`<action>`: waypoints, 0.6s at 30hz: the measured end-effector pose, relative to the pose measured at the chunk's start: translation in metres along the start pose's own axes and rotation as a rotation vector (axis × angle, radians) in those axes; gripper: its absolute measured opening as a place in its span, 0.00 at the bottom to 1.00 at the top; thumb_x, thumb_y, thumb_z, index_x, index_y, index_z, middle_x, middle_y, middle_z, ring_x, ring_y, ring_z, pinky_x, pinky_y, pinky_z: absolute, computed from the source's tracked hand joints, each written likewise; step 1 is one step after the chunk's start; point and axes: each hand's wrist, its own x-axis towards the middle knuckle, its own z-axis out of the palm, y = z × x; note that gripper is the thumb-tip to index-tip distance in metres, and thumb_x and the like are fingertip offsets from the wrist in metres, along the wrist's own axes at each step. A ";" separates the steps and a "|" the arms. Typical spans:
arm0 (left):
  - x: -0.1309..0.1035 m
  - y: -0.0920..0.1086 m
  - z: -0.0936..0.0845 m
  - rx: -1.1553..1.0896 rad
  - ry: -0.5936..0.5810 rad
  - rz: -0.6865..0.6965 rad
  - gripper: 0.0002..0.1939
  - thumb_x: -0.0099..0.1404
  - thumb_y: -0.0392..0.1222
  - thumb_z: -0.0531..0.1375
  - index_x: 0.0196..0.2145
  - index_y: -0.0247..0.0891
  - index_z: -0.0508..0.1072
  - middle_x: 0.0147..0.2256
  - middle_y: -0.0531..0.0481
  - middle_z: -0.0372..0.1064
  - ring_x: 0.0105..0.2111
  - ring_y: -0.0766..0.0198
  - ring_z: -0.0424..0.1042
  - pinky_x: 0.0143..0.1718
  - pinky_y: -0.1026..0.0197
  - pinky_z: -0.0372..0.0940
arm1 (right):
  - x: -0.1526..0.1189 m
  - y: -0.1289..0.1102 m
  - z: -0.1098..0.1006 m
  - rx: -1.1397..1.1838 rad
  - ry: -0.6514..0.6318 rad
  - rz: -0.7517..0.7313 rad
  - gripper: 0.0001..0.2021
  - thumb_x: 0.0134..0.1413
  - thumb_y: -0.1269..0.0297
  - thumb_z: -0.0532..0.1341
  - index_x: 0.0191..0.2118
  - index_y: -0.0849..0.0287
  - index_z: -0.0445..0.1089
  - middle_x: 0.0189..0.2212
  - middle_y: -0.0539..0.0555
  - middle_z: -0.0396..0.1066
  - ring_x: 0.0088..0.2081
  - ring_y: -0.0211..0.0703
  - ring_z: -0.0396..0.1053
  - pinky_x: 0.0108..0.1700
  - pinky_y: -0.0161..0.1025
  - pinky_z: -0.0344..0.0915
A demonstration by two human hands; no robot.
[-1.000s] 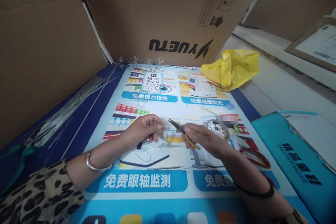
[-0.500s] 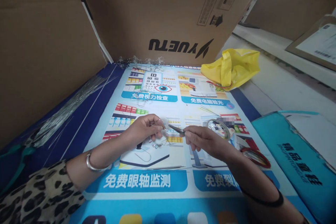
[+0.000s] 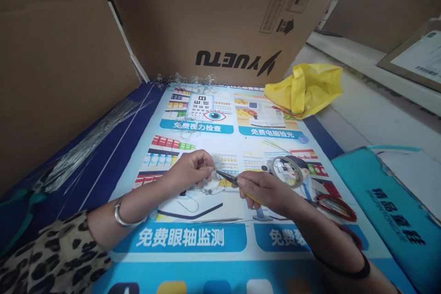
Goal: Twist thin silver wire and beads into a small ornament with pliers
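My left hand [image 3: 198, 168], a silver bangle at its wrist, pinches a thin wire piece [image 3: 208, 191] with small clear beads hanging below the fingers. My right hand [image 3: 263, 188] is closed around pliers [image 3: 227, 176] with a yellow handle. The pliers' tip meets the wire right at my left fingertips; whether the jaws grip it is too small to tell. Under both hands lies a printed poster sheet [image 3: 179, 264]. A roll of clear tape [image 3: 287, 171] is just beyond my right hand.
Cardboard [image 3: 206, 18] stands behind and left. Wire strands [image 3: 93, 142] and green-handled scissors [image 3: 27, 202] lie left. Wire pieces [image 3: 193, 81] sit at the back. On the right are a yellow bag [image 3: 306, 89], red-handled scissors [image 3: 337, 206] and a teal box [image 3: 379, 197].
My right hand has shifted slightly down and left, bringing the pliers' tip to my left fingertips. More of the yellow handle shows. My left hand has barely moved.
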 end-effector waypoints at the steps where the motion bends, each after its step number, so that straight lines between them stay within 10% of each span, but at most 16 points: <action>1: 0.000 0.000 0.000 0.019 0.007 0.008 0.06 0.55 0.40 0.59 0.28 0.38 0.64 0.19 0.55 0.67 0.13 0.74 0.59 0.14 0.70 0.51 | 0.001 0.001 0.001 0.002 0.002 0.001 0.20 0.58 0.49 0.47 0.27 0.60 0.62 0.18 0.49 0.63 0.20 0.33 0.61 0.23 0.30 0.59; 18: -0.005 0.000 0.005 -0.060 0.002 0.021 0.09 0.57 0.44 0.58 0.28 0.38 0.62 0.17 0.57 0.65 0.14 0.74 0.59 0.15 0.71 0.55 | 0.002 0.004 0.007 0.050 0.069 0.039 0.19 0.58 0.50 0.47 0.26 0.59 0.61 0.17 0.49 0.64 0.19 0.33 0.61 0.22 0.30 0.57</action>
